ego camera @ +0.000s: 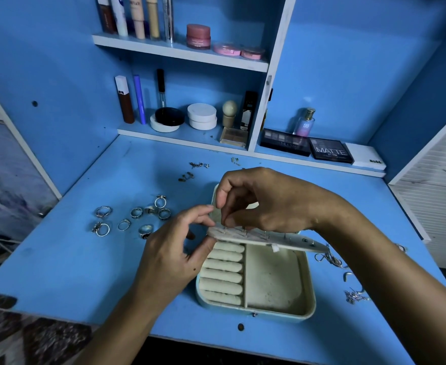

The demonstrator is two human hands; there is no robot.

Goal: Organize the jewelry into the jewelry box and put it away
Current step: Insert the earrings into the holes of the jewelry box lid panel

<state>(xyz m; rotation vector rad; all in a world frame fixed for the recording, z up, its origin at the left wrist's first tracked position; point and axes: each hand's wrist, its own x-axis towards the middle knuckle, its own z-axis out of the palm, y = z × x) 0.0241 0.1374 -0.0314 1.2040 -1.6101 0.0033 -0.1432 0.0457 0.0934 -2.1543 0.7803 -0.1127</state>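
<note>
Both hands are pinching the earring panel above an open jewelry box on the desk; a "MATTE" palette is lying behind.

The left hand and right hand are each gripping the panel's left end.

jewelry box: open in front of you, cream inside, padded rolls left, bare compartment right | earring panel: raised flat over it, pins through | rings: your left | stud earrings: behind | chains: right
</note>
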